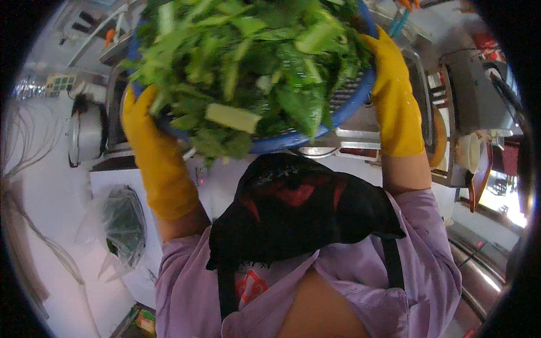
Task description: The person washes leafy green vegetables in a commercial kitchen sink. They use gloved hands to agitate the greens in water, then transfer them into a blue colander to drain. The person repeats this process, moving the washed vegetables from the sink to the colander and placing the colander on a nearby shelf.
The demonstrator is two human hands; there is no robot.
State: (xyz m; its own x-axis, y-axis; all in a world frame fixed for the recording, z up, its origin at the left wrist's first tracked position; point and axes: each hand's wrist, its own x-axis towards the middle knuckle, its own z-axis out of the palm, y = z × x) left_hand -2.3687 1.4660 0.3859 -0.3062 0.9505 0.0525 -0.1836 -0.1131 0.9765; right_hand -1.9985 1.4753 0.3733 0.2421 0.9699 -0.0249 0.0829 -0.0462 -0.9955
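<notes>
A round blue plastic basket (355, 105) with a perforated wall is raised before my chest, its far side cut off by the top of the view. Cut leafy greens (253, 63) with pale stem pieces heap over its rim, wet and blurred. My left hand (141, 105), in a yellow rubber glove, grips the rim on the left; greens partly cover those fingers. On the opposite side my right hand (386, 59), gloved alike, holds the rim with the thumb showing on the near face. Behind the basket, a metal sink (359, 120) is partly hidden.
A metal pot (88, 131) stands left of the sink. Lower left, a clear plastic bag (124, 228) with dark green contents sits on a white surface. At the right are a grey metal box (475, 93) and a cream container (467, 152) on a shelf.
</notes>
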